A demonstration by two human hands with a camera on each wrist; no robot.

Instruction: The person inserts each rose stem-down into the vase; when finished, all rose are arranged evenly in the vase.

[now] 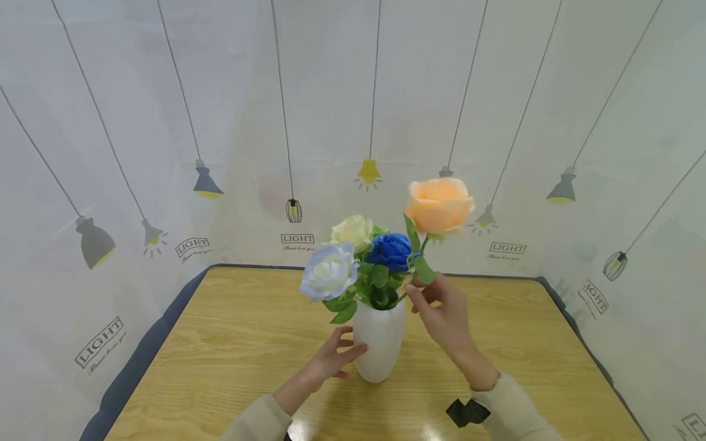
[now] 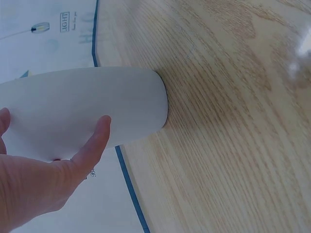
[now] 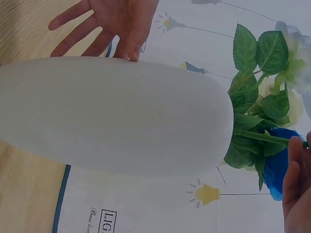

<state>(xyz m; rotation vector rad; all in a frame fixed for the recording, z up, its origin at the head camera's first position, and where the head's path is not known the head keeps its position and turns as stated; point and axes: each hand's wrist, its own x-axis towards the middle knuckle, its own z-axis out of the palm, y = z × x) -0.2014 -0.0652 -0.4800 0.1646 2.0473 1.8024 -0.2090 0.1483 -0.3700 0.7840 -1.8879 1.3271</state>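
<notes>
A white vase [image 1: 380, 346] stands upright on the wooden table, holding several roses. Pale blue [image 1: 330, 271], cream [image 1: 352, 233] and deep blue [image 1: 390, 251] blooms cluster above its mouth among green leaves. My right hand [image 1: 445, 312] pinches the green stem [image 3: 265, 137] of a peach-orange rose [image 1: 440, 206], whose lower end runs into the vase's mouth. That bloom stands taller than the others, leaning right. At the vase's left side my left hand [image 1: 330, 358] touches the wall with its thumb [image 2: 98, 138], while its other fingers [image 3: 80, 30] spread loosely apart.
The wooden table [image 1: 242, 367] has a dark blue edge [image 1: 149, 343]. Behind and beside it hang pale sheets [image 1: 325, 92] printed with lamps. A small black device [image 1: 467, 413] sits at the right wrist, and glare shows on the near tabletop.
</notes>
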